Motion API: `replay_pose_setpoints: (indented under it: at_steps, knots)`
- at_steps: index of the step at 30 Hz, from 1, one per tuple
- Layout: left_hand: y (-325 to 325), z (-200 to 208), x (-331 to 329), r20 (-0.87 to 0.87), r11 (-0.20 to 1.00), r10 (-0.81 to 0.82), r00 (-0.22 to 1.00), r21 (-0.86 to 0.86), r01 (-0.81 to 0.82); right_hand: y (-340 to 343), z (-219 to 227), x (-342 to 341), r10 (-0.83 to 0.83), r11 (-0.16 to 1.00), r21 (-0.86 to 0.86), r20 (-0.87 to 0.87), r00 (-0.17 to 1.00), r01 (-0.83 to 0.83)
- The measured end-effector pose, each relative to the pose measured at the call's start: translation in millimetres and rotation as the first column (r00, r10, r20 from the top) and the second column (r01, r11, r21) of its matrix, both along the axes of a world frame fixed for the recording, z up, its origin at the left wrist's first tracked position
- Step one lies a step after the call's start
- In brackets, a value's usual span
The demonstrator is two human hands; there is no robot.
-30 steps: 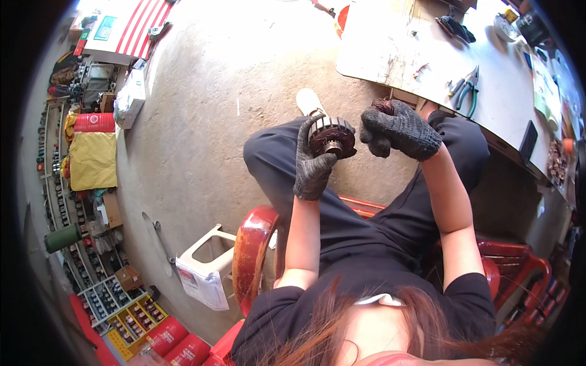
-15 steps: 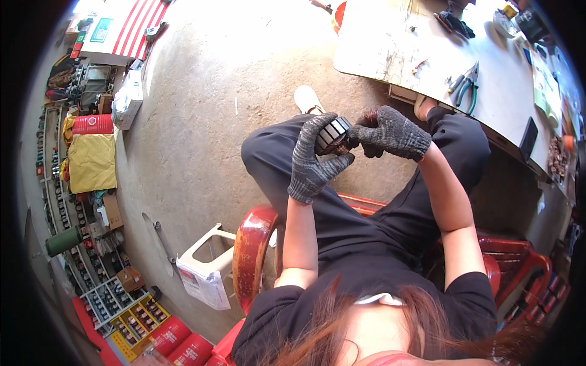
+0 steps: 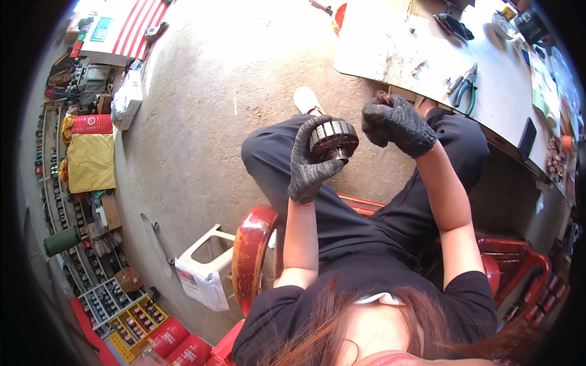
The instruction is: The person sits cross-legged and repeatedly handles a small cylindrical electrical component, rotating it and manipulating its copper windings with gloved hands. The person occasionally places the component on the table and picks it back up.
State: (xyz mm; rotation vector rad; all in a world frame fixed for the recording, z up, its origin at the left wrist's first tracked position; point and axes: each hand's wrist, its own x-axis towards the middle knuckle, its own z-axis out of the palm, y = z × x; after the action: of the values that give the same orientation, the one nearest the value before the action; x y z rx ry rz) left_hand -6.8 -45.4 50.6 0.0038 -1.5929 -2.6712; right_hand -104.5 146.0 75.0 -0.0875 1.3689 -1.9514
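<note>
My left hand (image 3: pixel 303 172), in a grey knit glove, grips a round motor core (image 3: pixel 333 135) above my left thigh. Segmented metal teeth ring its side, dark reddish-brown winding shows at its lower face, and a short metal stub sticks out there. My right hand (image 3: pixel 400 127), gloved alike, is closed and held apart from the core, to its right. From the top of that fist a tangle of reddish-brown copper wire (image 3: pixel 383 97) pokes out; the rest of it is hidden by the fingers.
On the white workbench (image 3: pixel 372 58) at the right lie pliers (image 3: pixel 469 91) and a dark phone (image 3: pixel 528 139). A cream plastic stool (image 3: pixel 210 259) stands left of my red chair (image 3: pixel 253 250). Shelves of small parts (image 3: pixel 125 311) line the far left.
My right hand has moved away from the core, up and to the right, with the copper wire in it. The core has tilted in my left hand, showing more of its lower face.
</note>
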Motion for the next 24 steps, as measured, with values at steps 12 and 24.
replay_pose_setpoints:
  at_steps: [12, 24]
  knots:
    - [-10.6, 11.4, -2.5, 0.152, 0.979, -0.204, 0.967, 0.027, 0.202, 13.2, 0.5, -8.2, -0.084, 0.966, -0.245, -0.01, 0.996, 0.079]
    - [-55.6, 55.9, -38.0, 0.091, 0.931, -0.26, 0.961, -0.24, 0.274, 35.5, 10.4, -21.0, 0.133, 0.991, 0.063, -0.234, 0.963, -0.121]
